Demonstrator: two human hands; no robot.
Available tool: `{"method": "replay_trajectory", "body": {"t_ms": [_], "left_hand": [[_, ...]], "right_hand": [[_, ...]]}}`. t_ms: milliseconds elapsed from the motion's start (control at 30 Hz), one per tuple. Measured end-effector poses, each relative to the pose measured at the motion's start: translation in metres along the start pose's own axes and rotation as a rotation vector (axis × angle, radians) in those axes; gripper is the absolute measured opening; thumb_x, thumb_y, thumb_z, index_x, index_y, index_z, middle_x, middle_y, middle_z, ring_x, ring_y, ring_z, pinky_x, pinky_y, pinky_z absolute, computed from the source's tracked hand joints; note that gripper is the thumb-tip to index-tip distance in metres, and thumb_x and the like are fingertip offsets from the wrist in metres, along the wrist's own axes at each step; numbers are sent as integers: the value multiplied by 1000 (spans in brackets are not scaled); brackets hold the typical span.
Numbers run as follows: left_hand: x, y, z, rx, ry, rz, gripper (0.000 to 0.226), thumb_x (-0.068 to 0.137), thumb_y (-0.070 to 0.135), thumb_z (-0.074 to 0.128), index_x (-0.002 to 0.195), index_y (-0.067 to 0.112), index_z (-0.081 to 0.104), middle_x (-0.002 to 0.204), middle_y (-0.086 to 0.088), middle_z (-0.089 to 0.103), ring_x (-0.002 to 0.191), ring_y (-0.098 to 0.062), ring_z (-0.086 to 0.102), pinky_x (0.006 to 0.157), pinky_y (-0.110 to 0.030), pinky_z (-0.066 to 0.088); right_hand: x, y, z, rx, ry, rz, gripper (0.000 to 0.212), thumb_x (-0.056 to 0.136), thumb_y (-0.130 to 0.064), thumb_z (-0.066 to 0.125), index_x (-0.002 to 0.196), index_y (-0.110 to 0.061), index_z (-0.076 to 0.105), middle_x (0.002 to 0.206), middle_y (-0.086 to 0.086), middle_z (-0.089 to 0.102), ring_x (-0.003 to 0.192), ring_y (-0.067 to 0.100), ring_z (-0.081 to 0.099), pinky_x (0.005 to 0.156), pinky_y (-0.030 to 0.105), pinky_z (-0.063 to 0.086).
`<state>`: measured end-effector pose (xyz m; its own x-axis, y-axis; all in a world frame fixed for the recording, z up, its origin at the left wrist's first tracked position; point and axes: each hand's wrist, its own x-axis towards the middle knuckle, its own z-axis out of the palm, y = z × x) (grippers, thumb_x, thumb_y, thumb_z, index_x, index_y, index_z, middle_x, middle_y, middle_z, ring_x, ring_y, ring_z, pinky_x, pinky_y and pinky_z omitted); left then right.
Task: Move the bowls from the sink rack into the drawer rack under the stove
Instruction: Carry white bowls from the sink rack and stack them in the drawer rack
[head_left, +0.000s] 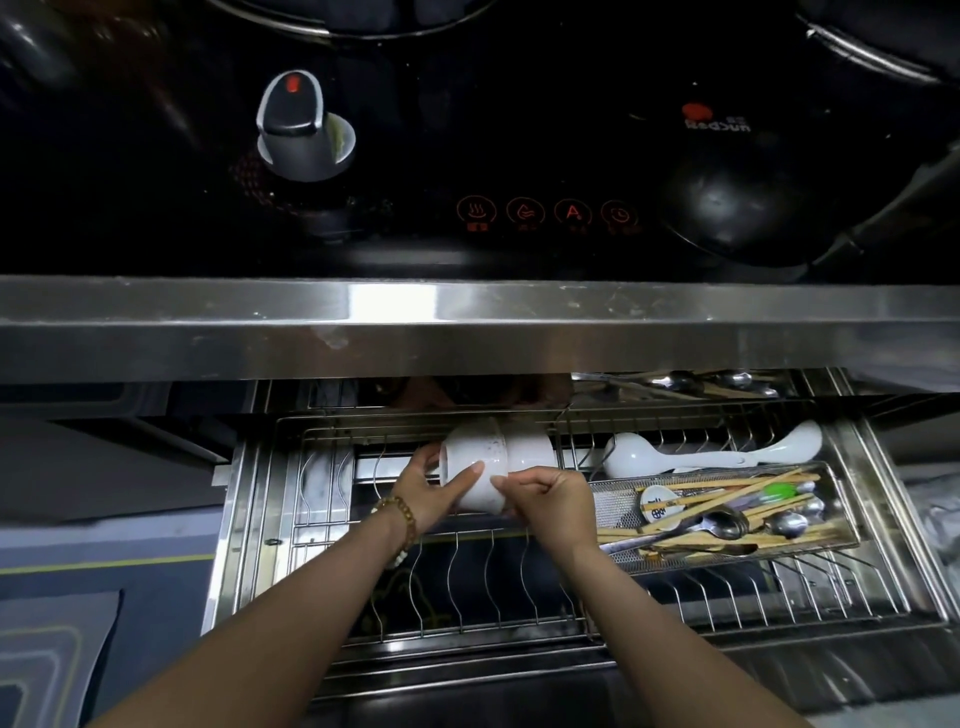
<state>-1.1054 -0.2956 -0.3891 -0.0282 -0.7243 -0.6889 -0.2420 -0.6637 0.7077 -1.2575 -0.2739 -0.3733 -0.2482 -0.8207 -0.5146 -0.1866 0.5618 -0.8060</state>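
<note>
Both hands grasp white bowls (485, 467) lying on their sides over the pulled-out drawer rack (519, 587) under the stove (467, 130). The left hand (434, 493) grips the foot end; the right hand (553, 501) pinches the rim. A ladle (711, 449) and cutlery tray (727, 512) sit right.

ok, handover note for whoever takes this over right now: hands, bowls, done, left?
Left hand: gripping the foot end of the white bowls.
Right hand: gripping the same bowls from the near right side.
Bowls: a nested stack lying on its side, at the back row of the open drawer rack under the stove, both hands on it.
Done: stack brought to the drawer.
Left: seat it between the wires and let go. The sink rack is out of view, so I can't tell whether more bowls remain.
</note>
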Motion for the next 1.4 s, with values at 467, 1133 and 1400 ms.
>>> {"method": "replay_trajectory", "body": {"t_ms": [467, 1133, 1400], "left_hand": [[-12, 0, 3, -9, 82, 29, 79, 73, 40, 72, 138, 14, 35, 137, -1, 44, 117, -24, 54, 102, -43, 45], [-268, 134, -223, -51, 164, 346, 24, 90, 18, 57, 113, 16, 59, 92, 1, 64, 76, 9, 61, 72, -8, 46], [-397, 132, -450, -46, 443, 466, 35, 90, 13, 55, 125, 8, 52, 120, -7, 59, 90, 3, 55, 74, -6, 48]], "right_hand": [[-9, -1, -10, 25, 0, 81, 9, 72, -7, 76, 72, -12, 69, 53, -3, 67, 57, 21, 65, 68, 31, 55], [-213, -247, 45, -374, -526, -363, 53, 80, -42, 65, 129, -31, 49, 132, -8, 54, 119, 7, 52, 104, 27, 41], [-315, -388, 207, -416, -624, -649, 53, 86, -27, 64, 135, -22, 44, 138, -5, 45, 129, 12, 43, 86, 10, 40]]}}
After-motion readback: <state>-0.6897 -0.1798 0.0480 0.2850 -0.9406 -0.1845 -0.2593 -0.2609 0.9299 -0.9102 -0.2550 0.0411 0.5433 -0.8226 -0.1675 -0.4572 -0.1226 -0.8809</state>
